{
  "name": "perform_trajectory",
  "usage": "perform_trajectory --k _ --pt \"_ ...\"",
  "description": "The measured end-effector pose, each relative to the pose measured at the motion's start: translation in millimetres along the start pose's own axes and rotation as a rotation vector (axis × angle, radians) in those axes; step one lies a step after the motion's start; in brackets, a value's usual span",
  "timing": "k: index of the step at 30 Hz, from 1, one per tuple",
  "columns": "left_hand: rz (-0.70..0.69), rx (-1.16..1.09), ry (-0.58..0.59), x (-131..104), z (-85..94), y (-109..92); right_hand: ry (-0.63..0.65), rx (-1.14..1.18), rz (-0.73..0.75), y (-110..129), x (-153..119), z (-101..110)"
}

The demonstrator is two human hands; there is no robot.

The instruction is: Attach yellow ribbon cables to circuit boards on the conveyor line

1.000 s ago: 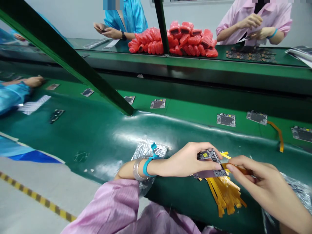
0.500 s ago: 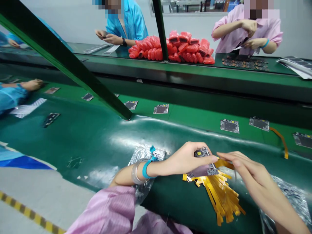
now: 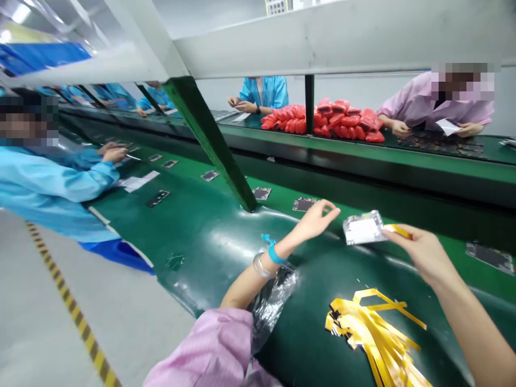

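Observation:
A circuit board (image 3: 364, 228) with a bright silvery shield hangs tilted over the belt's near edge. My right hand (image 3: 423, 250) pinches it at its right side, where an orange flex cable (image 3: 399, 231) joins it. To the left of the board, my left hand (image 3: 318, 219) is raised with its thumb and fingers apart and nothing between them. It is near another board (image 3: 304, 204) lying on the green belt. Below the hands, a bundle of yellow-orange flex cables (image 3: 374, 338) lies on the green mat (image 3: 314, 301).
More boards (image 3: 262, 193) lie along the belt (image 3: 342, 215). A green post (image 3: 213, 145) rises at centre-left. Crumpled clear plastic (image 3: 274, 301) is under my left forearm. Red wrapped packs (image 3: 326, 121) are piled across the line. A co-worker in blue (image 3: 48, 177) sits at left; others work opposite.
The view has tilted up and turned left. My left hand has let go of the board and moved left. The board is now in my right hand, lifted away from the cable bundle.

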State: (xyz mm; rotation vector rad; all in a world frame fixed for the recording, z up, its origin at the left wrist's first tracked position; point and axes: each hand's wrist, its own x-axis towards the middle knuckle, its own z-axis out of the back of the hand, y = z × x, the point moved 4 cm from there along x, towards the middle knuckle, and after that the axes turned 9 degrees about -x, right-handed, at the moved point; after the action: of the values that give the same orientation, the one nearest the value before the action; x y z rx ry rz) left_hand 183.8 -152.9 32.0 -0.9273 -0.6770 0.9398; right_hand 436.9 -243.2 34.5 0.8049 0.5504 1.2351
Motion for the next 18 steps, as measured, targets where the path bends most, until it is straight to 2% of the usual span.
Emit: perform_trajectory --k 2,4,6,7,9,12,15,18 --pt "0.016 0.107 -0.067 17.9 21.6 23.7 -0.147 -0.041 -0.002 -14.7 24.6 2.7" --pt "0.036 0.209 -0.074 28.6 37.1 46.4 -0.28 -0.117 0.006 -27.1 32.2 6.2" --pt "0.064 0.292 -0.032 33.3 45.2 67.1 -0.334 -0.192 0.041 -34.4 20.5 6.5" --pt "0.078 0.327 -0.006 34.2 47.1 76.1 -0.318 -0.221 0.072 -35.4 8.5 4.3" --pt "0.102 0.385 0.025 35.0 48.8 89.8 -0.189 -0.252 0.153 -31.0 -23.5 -5.5" --pt "0.109 0.444 0.018 37.3 50.2 97.3 0.175 -0.25 0.273 -13.1 -76.9 -33.2" --pt "0.058 0.441 0.015 39.1 49.3 87.9 0.417 -0.266 0.326 3.7 -113.4 -63.0" --pt "-0.034 0.385 0.03 35.1 44.5 64.6 0.521 -0.306 0.342 8.7 -122.5 -86.5"
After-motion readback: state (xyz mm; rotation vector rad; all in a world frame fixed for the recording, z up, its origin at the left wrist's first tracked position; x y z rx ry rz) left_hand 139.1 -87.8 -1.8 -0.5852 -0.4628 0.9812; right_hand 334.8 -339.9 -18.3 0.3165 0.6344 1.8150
